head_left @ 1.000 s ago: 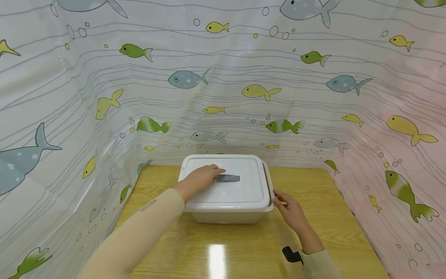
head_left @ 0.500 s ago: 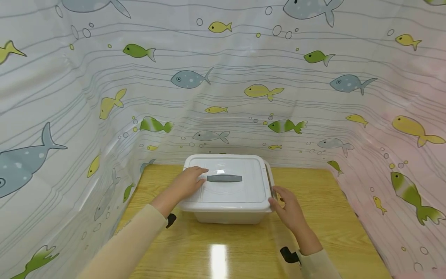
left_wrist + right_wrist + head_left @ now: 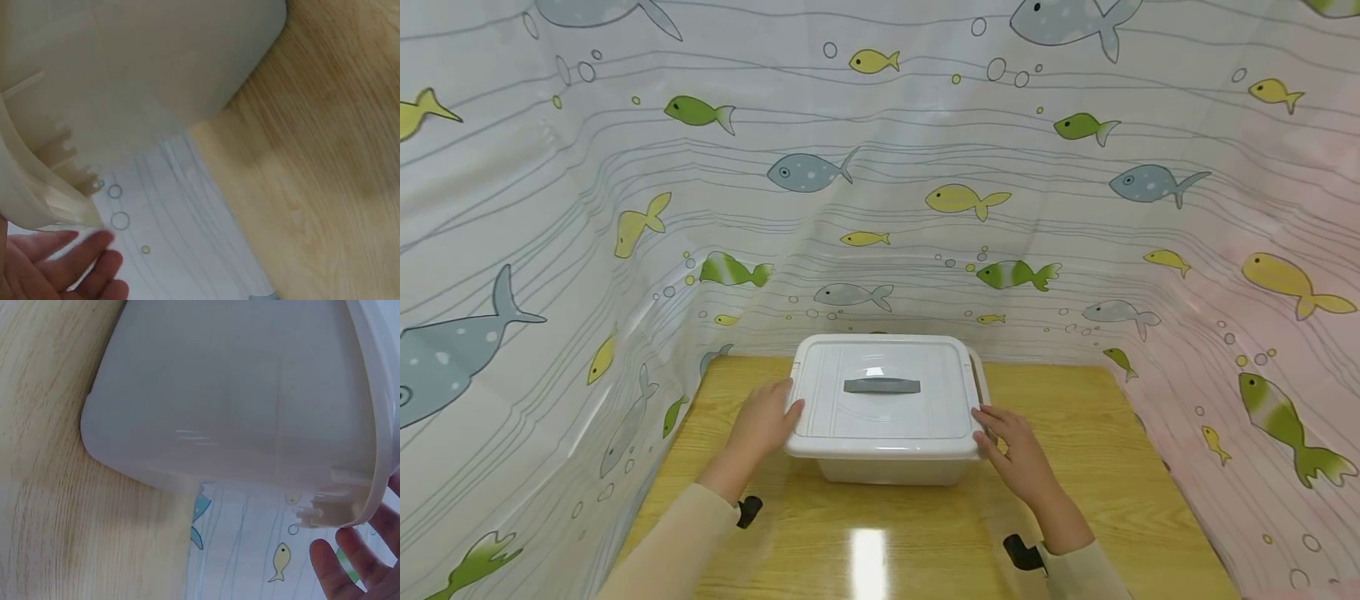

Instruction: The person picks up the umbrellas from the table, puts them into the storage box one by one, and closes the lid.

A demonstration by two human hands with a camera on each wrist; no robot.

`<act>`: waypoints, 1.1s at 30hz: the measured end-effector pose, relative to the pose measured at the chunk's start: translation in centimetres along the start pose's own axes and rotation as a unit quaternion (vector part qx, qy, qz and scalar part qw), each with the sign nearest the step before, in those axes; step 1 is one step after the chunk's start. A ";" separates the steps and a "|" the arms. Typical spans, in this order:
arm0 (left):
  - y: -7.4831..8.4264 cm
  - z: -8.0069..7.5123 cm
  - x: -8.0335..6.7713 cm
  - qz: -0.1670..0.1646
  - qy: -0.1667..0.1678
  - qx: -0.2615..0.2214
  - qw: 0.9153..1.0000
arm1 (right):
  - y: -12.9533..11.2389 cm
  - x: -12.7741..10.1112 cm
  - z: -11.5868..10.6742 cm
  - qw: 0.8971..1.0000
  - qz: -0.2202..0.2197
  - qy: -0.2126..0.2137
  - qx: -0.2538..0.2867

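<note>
A white lid (image 3: 880,421) with a grey handle (image 3: 882,386) lies on a pale plastic storage box (image 3: 891,472), in the middle of the head view. The box's rim shows beyond the lid along the right side. My left hand (image 3: 763,421) touches the lid's left edge, its thumb near the top surface. In the left wrist view its relaxed fingers (image 3: 90,256) lie beside the rim. At the lid's right edge rests my right hand (image 3: 1018,450). The right wrist view has loosely spread fingers (image 3: 359,556) at the box rim. The box's inside is hidden.
The box stands on a wood-grain table (image 3: 1075,500). A white sheet printed with fish (image 3: 955,198) hangs behind the table and along both sides. Small black devices (image 3: 1024,552) are worn at both wrists.
My left hand has left the grey handle and moved left and down to the lid's left edge. The right hand has shifted slightly left onto the lid's right edge.
</note>
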State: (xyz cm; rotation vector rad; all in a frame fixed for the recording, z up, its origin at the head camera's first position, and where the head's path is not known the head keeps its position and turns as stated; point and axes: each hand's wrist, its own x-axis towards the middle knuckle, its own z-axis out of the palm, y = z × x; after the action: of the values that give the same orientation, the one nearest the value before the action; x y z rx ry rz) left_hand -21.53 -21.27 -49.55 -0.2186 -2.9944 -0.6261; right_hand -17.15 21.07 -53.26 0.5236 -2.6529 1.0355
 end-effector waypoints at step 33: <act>1.5 1.9 -0.3 -0.027 0.005 -0.047 0.998 | 1.3 -1.0 0.1 0.999 0.019 0.022 0.045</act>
State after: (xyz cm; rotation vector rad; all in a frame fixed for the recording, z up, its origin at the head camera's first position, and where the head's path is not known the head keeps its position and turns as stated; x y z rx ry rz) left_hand -21.08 -19.16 -50.75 -0.1400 -2.9723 -0.7732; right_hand -16.74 22.15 -54.44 0.4657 -2.5973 1.1681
